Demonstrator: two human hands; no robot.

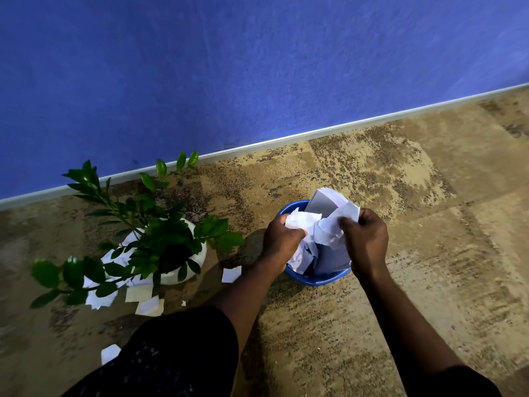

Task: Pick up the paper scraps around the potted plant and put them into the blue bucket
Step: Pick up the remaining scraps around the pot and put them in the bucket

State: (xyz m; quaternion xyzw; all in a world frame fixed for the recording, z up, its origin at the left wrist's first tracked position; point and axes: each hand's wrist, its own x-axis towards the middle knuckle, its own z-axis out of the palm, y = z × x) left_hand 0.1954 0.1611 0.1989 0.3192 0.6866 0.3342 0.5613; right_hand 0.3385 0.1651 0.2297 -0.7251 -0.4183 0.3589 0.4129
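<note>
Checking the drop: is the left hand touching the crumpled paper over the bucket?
Touching. The head view shows the left hand gripping the crumpled paper with curled fingers, above the blue bucket.

Deep blue-violet wall [257, 67], faintly mottled. Pale grey skirting strip [315, 133]. Tan carpet [429, 224], dark brown speckled patches in blocky areas. Bright blue bucket [315, 279]. White paper scraps [303, 220] inside, greyish where shadowed; more white ones on the carpet, plus one cream-yellow scrap [138, 293]. Glossy dark green leaves on potted plant [160, 236], white pot [201, 255]. Black garment [177, 353], faint pale flecks.
</note>
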